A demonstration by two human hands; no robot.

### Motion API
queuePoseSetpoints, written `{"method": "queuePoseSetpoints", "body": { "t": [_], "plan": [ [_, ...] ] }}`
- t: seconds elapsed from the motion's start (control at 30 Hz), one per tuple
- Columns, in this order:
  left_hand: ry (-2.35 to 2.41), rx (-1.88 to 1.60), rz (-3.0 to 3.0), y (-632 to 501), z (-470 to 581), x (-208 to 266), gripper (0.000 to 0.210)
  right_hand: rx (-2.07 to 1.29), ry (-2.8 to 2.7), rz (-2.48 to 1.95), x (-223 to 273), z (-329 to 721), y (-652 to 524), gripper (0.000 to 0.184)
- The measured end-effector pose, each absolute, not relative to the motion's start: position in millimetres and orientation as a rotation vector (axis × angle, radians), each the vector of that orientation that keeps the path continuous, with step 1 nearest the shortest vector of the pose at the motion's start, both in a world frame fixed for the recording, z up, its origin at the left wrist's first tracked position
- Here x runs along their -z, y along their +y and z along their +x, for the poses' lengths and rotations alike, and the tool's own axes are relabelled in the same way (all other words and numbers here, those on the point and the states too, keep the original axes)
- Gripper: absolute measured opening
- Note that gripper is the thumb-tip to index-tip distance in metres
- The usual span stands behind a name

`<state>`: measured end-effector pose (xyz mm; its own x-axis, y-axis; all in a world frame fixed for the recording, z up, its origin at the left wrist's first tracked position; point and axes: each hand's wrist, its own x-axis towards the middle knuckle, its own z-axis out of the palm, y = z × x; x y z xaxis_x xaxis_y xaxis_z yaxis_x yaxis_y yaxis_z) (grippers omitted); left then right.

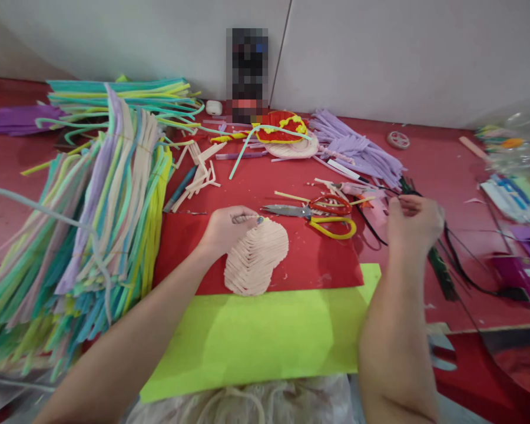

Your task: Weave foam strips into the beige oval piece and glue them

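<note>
On the red work surface lies a cream, leaf-like piece of pipe cleaners (255, 259), laid in slanting rows. My left hand (229, 231) is closed at its upper left edge, thumb and finger pinching there. To the right, my right hand (415, 217) is raised with its fingers pinched together; whatever they hold is too small to make out. Behind that hand a dark green thing and black cables pass partly hidden. Between my hands lie scissors (311, 213) with red and yellow handles, blades pointing left. Beyond them are a pink glue gun (357, 189) and short cream pieces.
Bundles of coloured pipe cleaners (115, 194) pile up at left. Lilac pipe cleaners (357, 144) and a red-and-yellow piece (282, 128) sit at the back. A yellow-green sheet (265, 341) covers the front edge. A blurred dark device (247, 70) stands against the wall.
</note>
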<state>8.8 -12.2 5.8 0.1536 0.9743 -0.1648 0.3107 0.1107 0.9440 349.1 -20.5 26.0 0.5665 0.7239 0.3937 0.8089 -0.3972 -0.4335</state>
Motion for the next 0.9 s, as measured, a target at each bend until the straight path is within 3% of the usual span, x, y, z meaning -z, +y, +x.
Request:
{"method": "queuePoseSetpoints", "body": {
  "t": [0.1,0.23,0.9],
  "plan": [
    [1.389,-0.824,1.551,-15.3,9.9,-4.0,0.016,0.051,-1.171,-2.487,-14.1,369.2,-17.7,0.033],
    [1.410,-0.862,1.872,-15.7,8.0,-2.4,0.011,-0.037,-1.202,-2.546,-0.5,364.0,-12.0,0.045],
    [1.484,-0.807,2.074,-8.2,2.5,2.5,0.020,0.295,-1.151,-2.313,1.9,356.6,-15.5,0.035]
  ]
}}
